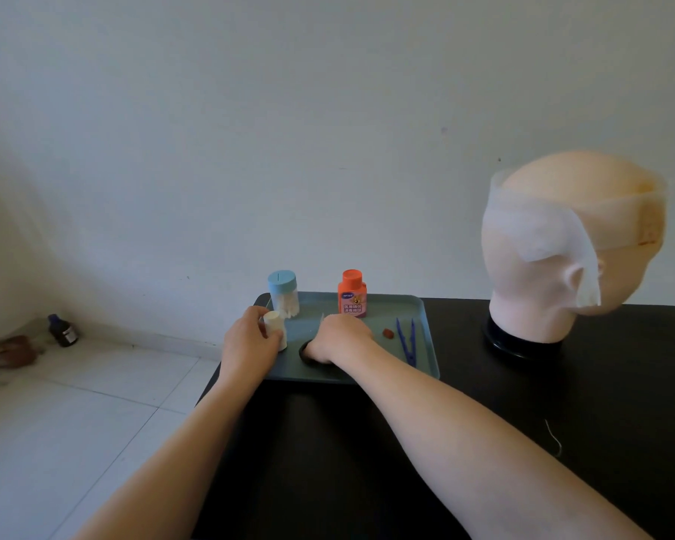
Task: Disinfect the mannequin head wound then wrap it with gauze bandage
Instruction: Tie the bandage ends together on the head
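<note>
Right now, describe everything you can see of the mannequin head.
The mannequin head is bald, pale peach and matte, like foam or plastic. It stands upright on a black base on the black table, right of the tray and apart from it. A white gauze bandage circles it at forehead level, its loose end hanging past the ear. An orange-brown stain shows at the wrap's right side. Nothing else touches it.

Right hand sits over a black ring at the 6 o'clock edge of the tray, fingers out of sight under the knuckles, so there's no telling what that ring belongs to or whether it's gripped. Left hand curls round the roll and hides its lower half. Over at 3 o'clock the head is smeared, face turned away, and both forearms run off the bottom edge.
</note>
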Available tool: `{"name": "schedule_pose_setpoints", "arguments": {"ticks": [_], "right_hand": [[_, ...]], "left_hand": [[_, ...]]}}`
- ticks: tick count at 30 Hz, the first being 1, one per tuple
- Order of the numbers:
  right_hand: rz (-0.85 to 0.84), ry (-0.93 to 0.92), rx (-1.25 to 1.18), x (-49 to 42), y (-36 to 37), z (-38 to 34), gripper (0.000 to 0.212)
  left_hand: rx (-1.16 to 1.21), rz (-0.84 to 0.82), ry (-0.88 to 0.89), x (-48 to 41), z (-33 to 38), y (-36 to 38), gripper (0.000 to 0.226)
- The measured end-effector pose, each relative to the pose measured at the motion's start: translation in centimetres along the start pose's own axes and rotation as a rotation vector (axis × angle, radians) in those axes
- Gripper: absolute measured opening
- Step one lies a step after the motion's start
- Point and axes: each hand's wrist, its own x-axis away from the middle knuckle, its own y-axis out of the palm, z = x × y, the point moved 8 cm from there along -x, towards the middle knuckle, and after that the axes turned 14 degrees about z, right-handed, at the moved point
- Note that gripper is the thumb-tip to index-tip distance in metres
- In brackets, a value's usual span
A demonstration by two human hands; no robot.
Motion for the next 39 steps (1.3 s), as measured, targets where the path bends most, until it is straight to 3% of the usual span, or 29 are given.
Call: {"name": "schedule_pose_setpoints", "arguments": {"ticks": [6, 9, 13, 18, 25, 29, 31, 34, 39], "right_hand": [[0.002, -0.022, -0.062, 0.2, -0.5, -0.5, 0.018], [0.099, -0.04, -0.123, 0.5, -1.8, -0.2, 0.012], [0.31, -0.087, -0.254, 1.6, -4.9, 1.0, 0.023], [0.603, -0.167, -0.434, 4.5, -10.2, 3.7, 0.007], [1.106, -0.236, -0.562, 10.5, -17.4, 11.3, 0.024], [1.362, -0.109, -0.477, 13.9, -20.7, 17.4, 0.034], [1.393, 0.005, -0.471, 14.7, -21.4, 20.7, 0.044], [1.304, 0.165, -0.382, 14.8, -21.5, 24.7, 0.057], [1.195, 0.186, -0.334, 15.0, -21.0, 27.7, 0.031]], "left_hand": [[-0.01, -0.023, -0.018, 0.3, 0.1, -0.1, 0.03], [-0.037, -0.041, -0.028, 0.5, 0.5, -0.2, 0.042], [-0.068, -0.054, -0.023, 1.0, 2.0, -0.6, 0.055], [-0.08, 0.073, 0.079, 2.5, 7.6, -1.5, 0.052], [0.245, 0.083, 0.331, 7.2, 18.8, 0.6, 0.042], [0.356, 0.057, 0.478, 10.5, 24.7, 2.3, 0.038], [0.398, 0.037, 0.521, 11.7, 27.0, 2.9, 0.038], [0.476, 0.005, 0.603, 13.2, 30.1, 3.6, 0.04], [0.517, -0.022, 0.775, 14.9, 33.6, 4.5, 0.051]]}}
